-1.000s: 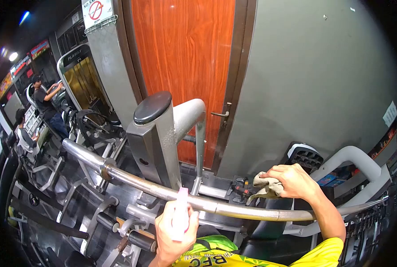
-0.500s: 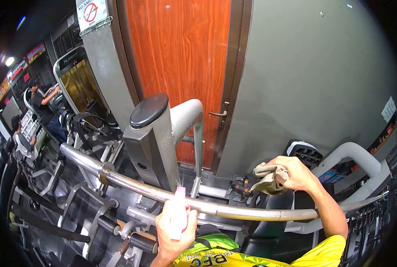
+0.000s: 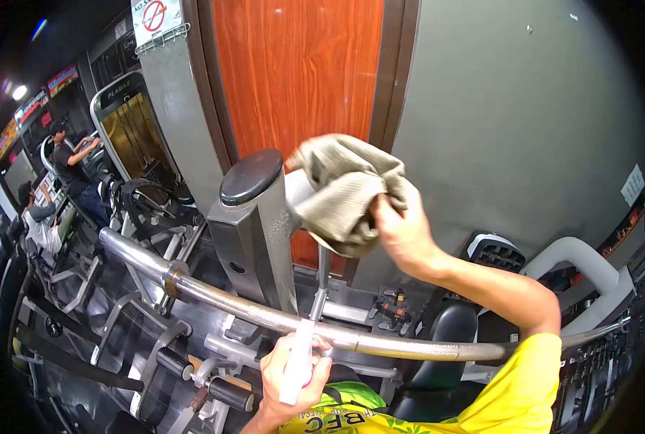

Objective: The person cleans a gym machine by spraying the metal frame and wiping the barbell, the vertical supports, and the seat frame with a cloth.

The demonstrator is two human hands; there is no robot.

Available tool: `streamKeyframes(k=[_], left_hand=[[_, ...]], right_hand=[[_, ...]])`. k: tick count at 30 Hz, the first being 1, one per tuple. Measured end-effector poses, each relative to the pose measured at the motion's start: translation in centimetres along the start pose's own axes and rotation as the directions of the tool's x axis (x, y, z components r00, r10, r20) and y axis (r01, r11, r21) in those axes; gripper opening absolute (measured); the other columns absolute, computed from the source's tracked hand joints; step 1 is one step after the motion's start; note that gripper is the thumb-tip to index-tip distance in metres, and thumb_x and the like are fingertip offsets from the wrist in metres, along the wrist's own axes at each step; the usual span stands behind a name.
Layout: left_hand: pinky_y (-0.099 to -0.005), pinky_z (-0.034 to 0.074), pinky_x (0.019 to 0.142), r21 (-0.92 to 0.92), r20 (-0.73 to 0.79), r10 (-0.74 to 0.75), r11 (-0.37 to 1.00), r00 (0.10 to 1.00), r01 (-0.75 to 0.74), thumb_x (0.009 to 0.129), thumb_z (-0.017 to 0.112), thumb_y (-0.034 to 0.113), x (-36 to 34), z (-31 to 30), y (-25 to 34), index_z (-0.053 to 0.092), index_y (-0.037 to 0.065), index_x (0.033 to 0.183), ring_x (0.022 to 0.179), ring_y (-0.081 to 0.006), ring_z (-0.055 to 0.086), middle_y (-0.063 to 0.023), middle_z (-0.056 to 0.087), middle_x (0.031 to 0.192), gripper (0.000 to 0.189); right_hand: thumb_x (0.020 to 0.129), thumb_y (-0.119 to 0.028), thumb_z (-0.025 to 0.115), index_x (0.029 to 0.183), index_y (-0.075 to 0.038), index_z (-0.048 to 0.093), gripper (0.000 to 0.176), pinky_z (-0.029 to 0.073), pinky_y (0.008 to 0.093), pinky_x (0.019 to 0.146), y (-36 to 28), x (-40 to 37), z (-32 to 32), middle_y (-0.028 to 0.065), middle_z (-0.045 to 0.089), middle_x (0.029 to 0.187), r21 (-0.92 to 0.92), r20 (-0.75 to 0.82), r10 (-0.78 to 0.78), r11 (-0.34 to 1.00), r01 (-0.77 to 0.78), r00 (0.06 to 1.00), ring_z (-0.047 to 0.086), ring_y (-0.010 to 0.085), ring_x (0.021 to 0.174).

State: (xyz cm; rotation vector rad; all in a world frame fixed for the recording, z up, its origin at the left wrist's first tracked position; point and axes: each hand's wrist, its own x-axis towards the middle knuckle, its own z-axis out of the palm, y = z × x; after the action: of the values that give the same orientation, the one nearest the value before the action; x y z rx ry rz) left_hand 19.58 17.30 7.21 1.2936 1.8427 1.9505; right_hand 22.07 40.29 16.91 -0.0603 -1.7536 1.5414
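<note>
The left hand (image 3: pixel 273 377) grips a slim white-and-pink object (image 3: pixel 298 363) near the curved silver metal bar (image 3: pixel 402 348), while the right hand (image 3: pixel 410 235) clutches crumpled khaki cloth (image 3: pixel 344 189) before the grey metal frame (image 3: pixel 272 242), where loose folds could snag.

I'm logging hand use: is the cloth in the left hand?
No, the right hand holds the cloth, while the left hand grips a white object.

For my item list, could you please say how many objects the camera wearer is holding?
2: a beige cloth in the right grip, and a whitish object in the left grip. Smaller things could be hidden inside either grip.
</note>
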Motion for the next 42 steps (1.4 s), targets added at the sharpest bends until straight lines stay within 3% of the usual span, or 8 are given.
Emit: streamKeyframes(k=[3, 5, 17, 19, 24, 27, 31, 42], left_hand=[[-0.0237, 0.051, 0.056, 0.019, 0.018, -0.013, 1.0, 1.0, 0.013, 0.071, 0.072, -0.001, -0.6, -0.4, -0.3, 0.055, -0.002, 0.097, 0.06, -0.0129, 0.065, -0.01, 0.067, 0.086, 0.031], [-0.0242, 0.052, 0.057, 0.026, 0.02, -0.05, 0.998, 0.999, 0.049, 0.07, 0.072, -0.001, -0.7, -0.6, -0.1, 0.055, -0.001, 0.096, 0.063, -0.0132, 0.065, -0.0105, 0.067, 0.086, 0.032], [-0.0249, 0.053, 0.06, -0.046, -0.014, 0.007, 0.999, 1.0, -0.008, 0.068, 0.072, -0.002, -0.5, -0.4, 1.4, 0.056, -0.001, 0.096, 0.065, -0.0153, 0.066, -0.012, 0.067, 0.084, 0.032], [-0.025, 0.053, 0.06, -0.026, -0.026, -0.01, 1.0, 1.0, 0.009, 0.068, 0.071, -0.002, -0.5, -0.3, 1.5, 0.056, -0.001, 0.096, 0.065, -0.0157, 0.066, -0.0121, 0.067, 0.084, 0.032], [-0.025, 0.053, 0.06, -0.051, -0.052, -0.024, 0.998, 0.998, 0.022, 0.068, 0.071, -0.003, -0.2, -0.2, 1.6, 0.056, -0.001, 0.094, 0.066, -0.0163, 0.066, -0.0123, 0.067, 0.084, 0.03], [-0.0248, 0.053, 0.061, -0.003, -0.045, 0.015, 1.0, 0.999, -0.015, 0.069, 0.071, -0.003, -0.1, 0.0, 1.6, 0.056, -0.001, 0.096, 0.067, -0.0156, 0.066, -0.0125, 0.067, 0.084, 0.032], [-0.0269, 0.053, 0.058, 0.002, -0.057, 0.062, 0.998, 0.996, -0.062, 0.074, 0.065, -0.003, 0.1, 0.4, 1.3, 0.049, -0.003, 0.1, 0.061, -0.0166, 0.065, -0.015, 0.066, 0.08, 0.031], [-0.03, 0.053, 0.053, 0.121, -0.096, 0.076, 0.991, 0.993, -0.064, 0.084, 0.059, 0.004, -1.1, 1.5, -0.2, 0.04, -0.004, 0.103, 0.055, -0.0193, 0.064, -0.0174, 0.063, 0.077, 0.028]], right_hand=[[0.081, -0.004, 0.06, 0.124, -0.005, 0.055, 0.043, 0.042, 0.0345, 0.101, 2.0, 3.7, 3.4, 0.018, 0.052, 0.131, -0.326, 0.342, -0.693, 0.546, 0.771, 0.635, 0.05, 0.0287, 0.123], [0.074, -0.007, 0.065, 0.122, -0.008, 0.058, 0.049, 0.042, 0.041, 0.102, 3.1, 2.5, 5.7, 0.0184, 0.047, 0.136, -0.364, 0.604, -0.635, 0.319, 0.875, 0.482, 0.044, 0.0347, 0.128], [0.08, -0.013, 0.057, 0.117, -0.015, 0.058, 0.037, 0.053, 0.0374, 0.091, 13.1, -1.7, -0.9, 0.0044, 0.056, 0.125, -0.088, 0.909, -0.365, 0.301, 0.95, 0.2, 0.055, 0.0254, 0.117], [0.077, -0.016, 0.062, 0.116, -0.014, 0.057, 0.039, 0.056, 0.0383, 0.081, 11.3, -1.7, -2.7, 0.0058, 0.06, 0.118, -0.353, 0.898, 0.029, 0.645, 0.678, 0.44, 0.062, 0.0251, 0.104], [0.086, 0.002, 0.041, 0.117, 0.002, 0.049, 0.033, 0.042, 0.0316, 0.096, 5.0, 1.9, -2.5, 0.0104, 0.056, 0.11, -0.141, 0.149, -0.23, 0.958, 0.25, 0.962, 0.054, 0.0177, 0.105], [0.085, -0.009, 0.062, 0.129, 0.002, 0.044, 0.048, 0.044, 0.0346, 0.098, 0.4, 4.8, -1.0, 0.0173, 0.054, 0.125, 0.089, 0.094, -0.488, 0.872, 0.481, 0.868, 0.055, 0.0227, 0.113], [0.072, -0.017, 0.076, 0.125, -0.006, 0.055, 0.058, 0.044, 0.0428, 0.1, 1.0, 7.5, 2.2, 0.0229, 0.047, 0.134, -0.23, 0.331, -0.826, 0.398, 0.888, 0.456, 0.049, 0.0337, 0.123], [0.073, -0.017, 0.068, 0.102, -0.018, 0.067, 0.029, 0.052, 0.0349, 0.082, 13.4, 0.4, 3.6, 0.0028, 0.06, 0.12, -0.131, 0.61, -0.743, 0.248, 0.96, 0.275, 0.056, 0.0238, 0.115]])
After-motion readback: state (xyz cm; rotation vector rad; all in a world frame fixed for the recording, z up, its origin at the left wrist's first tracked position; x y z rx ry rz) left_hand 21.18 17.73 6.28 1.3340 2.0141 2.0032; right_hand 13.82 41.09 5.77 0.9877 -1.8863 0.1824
